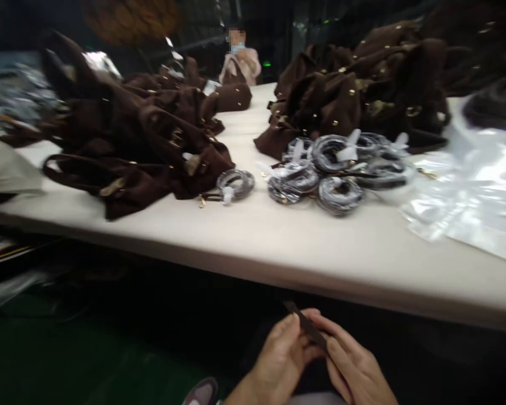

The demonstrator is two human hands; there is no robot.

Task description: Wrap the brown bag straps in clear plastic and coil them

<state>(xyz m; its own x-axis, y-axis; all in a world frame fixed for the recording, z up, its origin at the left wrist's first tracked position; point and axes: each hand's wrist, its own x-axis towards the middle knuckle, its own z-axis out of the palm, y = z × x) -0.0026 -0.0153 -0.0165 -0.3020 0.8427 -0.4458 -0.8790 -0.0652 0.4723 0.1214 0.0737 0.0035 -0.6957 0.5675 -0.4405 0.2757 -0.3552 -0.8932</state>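
Note:
Below the front edge of the table, a dark brown strap (307, 328) runs slantwise between my two hands. My left hand (280, 351) pinches it near its upper end, thumb on top. My right hand (346, 354) is closed on its lower part, with the fingers wrapped behind. What lies inside the palms is hidden. Beyond the hands, on the white table (253, 242), several coiled straps (340, 196) lie in clear plastic wrap. One wrapped coil (236, 185) sits apart on the left, with a gold clasp next to it.
Dark brown bags with gold studs are heaped on the left (185, 135) and right (320, 101) of the table. Clear plastic bags (472, 185) spread at the right. A person (240, 62) stands at the far end. A shoe (201, 391) shows on the green floor.

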